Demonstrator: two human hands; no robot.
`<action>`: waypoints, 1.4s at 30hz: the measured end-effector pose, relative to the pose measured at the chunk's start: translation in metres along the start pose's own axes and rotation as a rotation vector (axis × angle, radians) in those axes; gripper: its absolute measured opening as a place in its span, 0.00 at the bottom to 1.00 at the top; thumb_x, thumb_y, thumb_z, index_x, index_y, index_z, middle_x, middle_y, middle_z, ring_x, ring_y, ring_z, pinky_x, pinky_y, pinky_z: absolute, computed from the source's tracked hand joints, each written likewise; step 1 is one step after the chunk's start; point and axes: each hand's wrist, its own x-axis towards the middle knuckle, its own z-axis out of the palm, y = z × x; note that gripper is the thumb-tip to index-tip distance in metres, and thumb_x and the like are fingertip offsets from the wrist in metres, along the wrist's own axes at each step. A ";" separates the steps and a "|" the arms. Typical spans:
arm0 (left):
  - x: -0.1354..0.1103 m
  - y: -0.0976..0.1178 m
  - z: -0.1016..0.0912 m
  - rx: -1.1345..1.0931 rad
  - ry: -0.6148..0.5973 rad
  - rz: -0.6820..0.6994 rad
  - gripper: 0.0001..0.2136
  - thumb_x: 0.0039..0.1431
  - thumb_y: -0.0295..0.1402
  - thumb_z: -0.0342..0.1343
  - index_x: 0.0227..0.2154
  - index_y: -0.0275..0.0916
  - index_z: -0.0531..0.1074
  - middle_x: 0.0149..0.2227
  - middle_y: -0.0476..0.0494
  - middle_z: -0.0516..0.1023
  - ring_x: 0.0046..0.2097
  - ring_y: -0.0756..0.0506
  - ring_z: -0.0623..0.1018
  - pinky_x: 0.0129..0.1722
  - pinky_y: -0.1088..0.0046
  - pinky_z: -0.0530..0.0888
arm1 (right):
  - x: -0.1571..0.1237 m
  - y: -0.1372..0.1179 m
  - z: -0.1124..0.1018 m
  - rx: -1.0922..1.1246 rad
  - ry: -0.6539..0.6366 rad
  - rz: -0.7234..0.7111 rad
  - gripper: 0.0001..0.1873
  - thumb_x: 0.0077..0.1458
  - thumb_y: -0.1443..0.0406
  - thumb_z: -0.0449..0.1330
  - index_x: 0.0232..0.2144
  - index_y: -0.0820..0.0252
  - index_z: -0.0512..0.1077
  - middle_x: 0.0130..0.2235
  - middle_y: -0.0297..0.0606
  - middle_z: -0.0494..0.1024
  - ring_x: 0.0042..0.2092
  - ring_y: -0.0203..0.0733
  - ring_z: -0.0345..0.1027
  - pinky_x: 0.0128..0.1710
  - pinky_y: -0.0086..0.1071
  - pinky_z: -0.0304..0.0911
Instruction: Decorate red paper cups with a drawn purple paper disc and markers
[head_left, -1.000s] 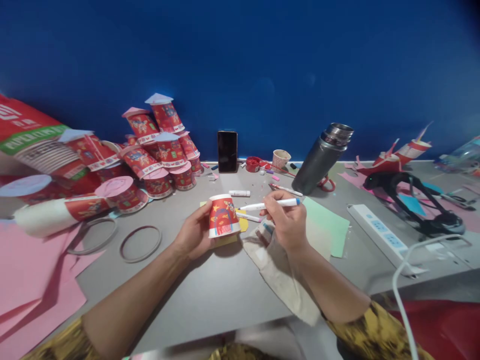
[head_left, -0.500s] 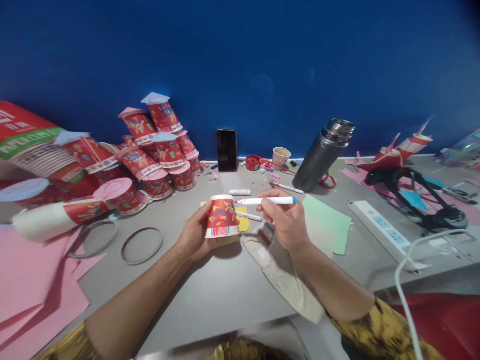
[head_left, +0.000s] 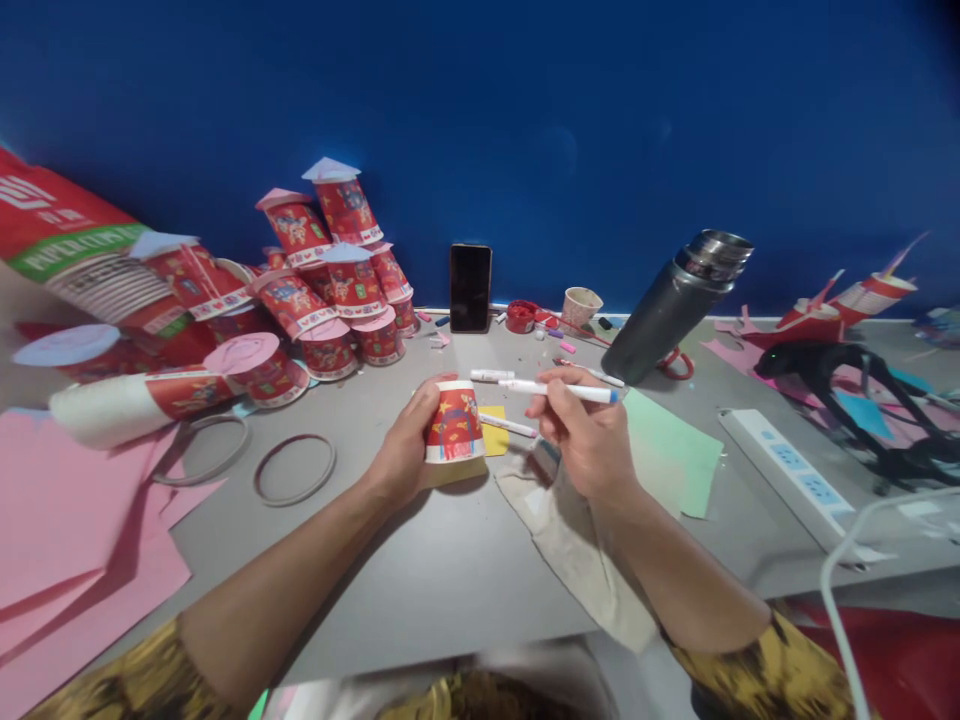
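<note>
My left hand (head_left: pixel 409 440) is closed around the left side of a red printed paper cup (head_left: pixel 454 425), which is upside down with blue marks on its side. My right hand (head_left: pixel 589 430) grips a white marker (head_left: pixel 559 390) with a blue end; its tip points left toward the cup, with a gap between them. Behind the hands lies a white cap or short marker (head_left: pixel 492 376). Another white marker (head_left: pixel 508 426) rests on yellow paper (head_left: pixel 495 440) between the hands. Below my right hand is a crumpled beige cloth (head_left: pixel 577 560).
Stacked red cups with paper tops (head_left: pixel 349 280) stand at the left, near pink sheets (head_left: pixel 67 520) and a grey ring (head_left: pixel 294 470). A phone (head_left: pixel 470 288) leans on the blue wall. A dark thermos (head_left: pixel 671 310), green paper (head_left: pixel 679 450) and a power strip (head_left: pixel 787 475) are on the right.
My right hand has drawn the marker away from the cup, to the right. My left hand has turned slightly on the cup. The whole view has shifted a little.
</note>
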 end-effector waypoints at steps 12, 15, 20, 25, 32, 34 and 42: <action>-0.008 0.003 0.005 -0.060 -0.106 -0.239 0.25 0.73 0.49 0.51 0.52 0.30 0.78 0.41 0.31 0.87 0.39 0.37 0.87 0.45 0.60 0.83 | -0.004 0.006 0.000 -0.633 -0.414 -0.271 0.54 0.40 0.52 0.82 0.67 0.49 0.67 0.65 0.50 0.73 0.63 0.62 0.68 0.60 0.54 0.68; -0.009 0.002 0.003 -0.046 -0.173 -0.157 0.24 0.70 0.49 0.56 0.54 0.32 0.78 0.43 0.32 0.87 0.40 0.37 0.87 0.45 0.60 0.83 | -0.003 0.007 0.000 -0.636 -0.462 -0.258 0.54 0.40 0.53 0.83 0.67 0.47 0.66 0.65 0.48 0.73 0.64 0.61 0.67 0.62 0.55 0.66; -0.012 0.029 -0.009 0.181 -0.375 0.010 0.40 0.53 0.45 0.74 0.68 0.46 0.67 0.62 0.33 0.78 0.56 0.31 0.83 0.50 0.58 0.82 | 0.002 0.008 -0.004 -0.625 -0.433 -0.253 0.52 0.40 0.51 0.82 0.65 0.50 0.68 0.62 0.49 0.75 0.62 0.61 0.69 0.62 0.55 0.66; -0.017 0.050 -0.018 0.686 -0.420 0.208 0.54 0.37 0.26 0.80 0.70 0.51 0.65 0.71 0.37 0.69 0.66 0.29 0.74 0.63 0.56 0.75 | 0.006 0.008 -0.008 -0.595 -0.425 -0.186 0.50 0.41 0.51 0.81 0.64 0.52 0.69 0.62 0.49 0.75 0.62 0.60 0.71 0.60 0.51 0.68; -0.017 0.032 -0.017 0.619 -0.171 0.357 0.42 0.34 0.26 0.80 0.57 0.45 0.75 0.63 0.37 0.75 0.61 0.31 0.77 0.60 0.57 0.76 | 0.003 0.015 -0.006 -0.526 -0.329 -0.245 0.35 0.55 0.58 0.73 0.62 0.50 0.70 0.62 0.46 0.78 0.62 0.54 0.73 0.58 0.49 0.71; -0.017 0.026 -0.016 0.629 -0.127 0.403 0.40 0.32 0.27 0.80 0.54 0.46 0.75 0.61 0.38 0.75 0.61 0.32 0.76 0.61 0.56 0.75 | 0.000 0.016 -0.006 -0.463 -0.223 -0.273 0.20 0.64 0.59 0.65 0.57 0.50 0.74 0.53 0.43 0.84 0.54 0.49 0.79 0.53 0.44 0.75; -0.009 0.011 -0.020 0.764 -0.164 0.580 0.34 0.36 0.32 0.81 0.50 0.47 0.78 0.54 0.39 0.75 0.60 0.30 0.73 0.64 0.53 0.70 | -0.015 -0.007 0.003 -0.478 -0.272 -0.644 0.13 0.66 0.68 0.62 0.50 0.52 0.80 0.40 0.42 0.87 0.38 0.48 0.80 0.39 0.41 0.74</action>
